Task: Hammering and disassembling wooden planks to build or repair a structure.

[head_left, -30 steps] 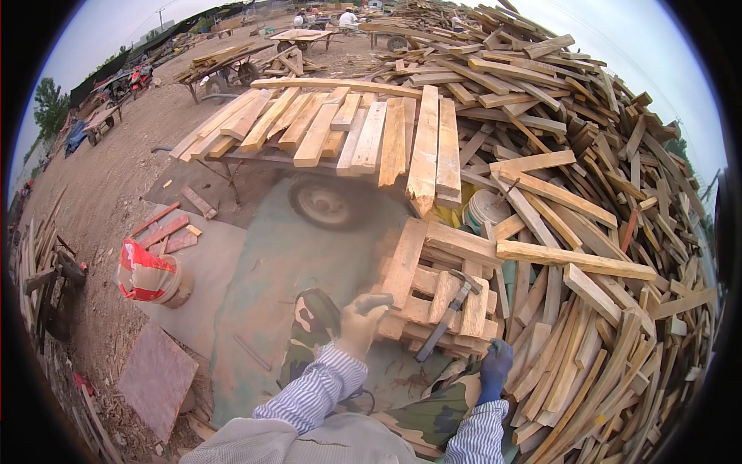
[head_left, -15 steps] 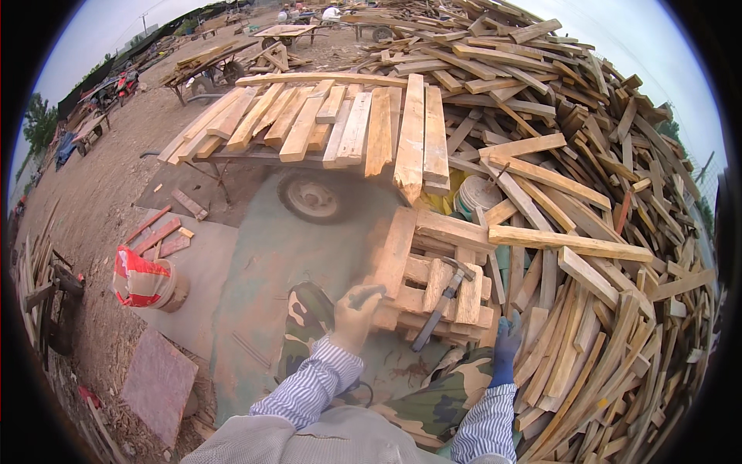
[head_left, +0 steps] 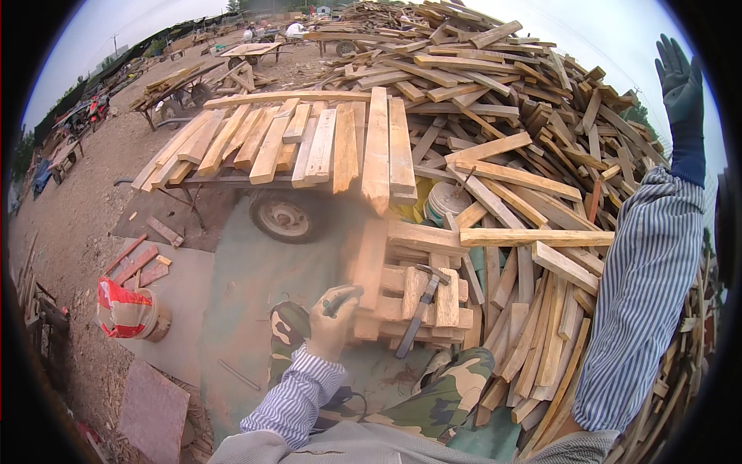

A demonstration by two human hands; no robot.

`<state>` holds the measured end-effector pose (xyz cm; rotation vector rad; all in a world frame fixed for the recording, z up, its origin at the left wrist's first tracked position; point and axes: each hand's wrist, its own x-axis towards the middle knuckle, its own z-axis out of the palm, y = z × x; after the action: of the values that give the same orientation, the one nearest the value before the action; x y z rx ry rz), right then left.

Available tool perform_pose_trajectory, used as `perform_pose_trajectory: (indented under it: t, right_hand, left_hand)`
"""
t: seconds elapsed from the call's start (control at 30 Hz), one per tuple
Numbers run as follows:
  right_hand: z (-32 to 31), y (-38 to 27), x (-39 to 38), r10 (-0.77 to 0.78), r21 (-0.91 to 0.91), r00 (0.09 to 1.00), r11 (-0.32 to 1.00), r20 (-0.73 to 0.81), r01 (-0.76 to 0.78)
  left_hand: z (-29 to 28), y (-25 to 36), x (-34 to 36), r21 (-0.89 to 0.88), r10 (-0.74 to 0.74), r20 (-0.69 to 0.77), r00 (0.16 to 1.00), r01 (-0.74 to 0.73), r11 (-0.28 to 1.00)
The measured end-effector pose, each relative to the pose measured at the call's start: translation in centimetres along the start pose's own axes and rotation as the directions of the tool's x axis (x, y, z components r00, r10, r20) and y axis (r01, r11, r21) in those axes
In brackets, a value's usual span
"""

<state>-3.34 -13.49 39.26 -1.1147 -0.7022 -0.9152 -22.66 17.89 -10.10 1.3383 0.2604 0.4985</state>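
Observation:
My left hand, in a pale glove with dark patches at the fingers, is closed beside the left edge of a stack of short wooden blocks. Whatever it may hold is hidden. At the upper right my right hand, in a dark glove, is raised high with its fingers stretched out and nothing in it. A claw hammer with a dark handle lies across the block stack, head away from me. One wider board rests at the stack's left side, blurred by haze on the lens.
Ahead, a wheeled cart carries a row of planks. A large heap of loose timber rises on the right. A white bucket stands by it. On the left are a bucket with a red-and-white bag and a flat panel.
My right hand has swung up from beside the block stack to high on the right. The left hand stays closed near the stack. The view has shifted slightly to the right.

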Motion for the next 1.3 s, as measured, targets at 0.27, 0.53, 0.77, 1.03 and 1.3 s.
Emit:
perform_pose_trajectory:
  t: [0.27, 0.53, 0.77, 1.03, 1.3]
  right_hand:
    - [-15.8, 18.5, -21.0, 0.399, -0.508, 0.848, 0.841, 0.349, -0.187]
    - [-25.8, 17.1, -55.3, 0.918, -0.990, 0.371, -0.142, -0.138, -0.018]
    - [-25.7, 14.6, -55.4, 0.842, -0.980, 0.529, -0.003, -0.111, -0.201]
    - [-25.2, 14.2, -55.1, 0.834, -0.971, 0.533, -0.012, -0.141, -0.238]
    - [-25.0, 14.4, -55.1, 0.826, -0.967, 0.545, -0.003, -0.146, -0.254]
  left_hand:
    - [-3.9, -1.4, 0.7, 0.026, 0.003, -0.088, 0.996, -0.001, 1.000]
    - [-4.0, -2.0, -0.9, 0.025, -0.084, -0.124, 0.989, 0.088, 0.996]
    - [-2.0, -4.0, -2.0, 0.026, -0.106, -0.079, 0.991, 0.108, 0.994]
    - [-1.1, -4.3, -2.8, 0.079, -0.093, -0.001, 0.996, 0.092, 0.993]
    - [-0.8, -2.5, -2.8, -0.012, -0.092, -0.048, 0.995, 0.091, 0.996]
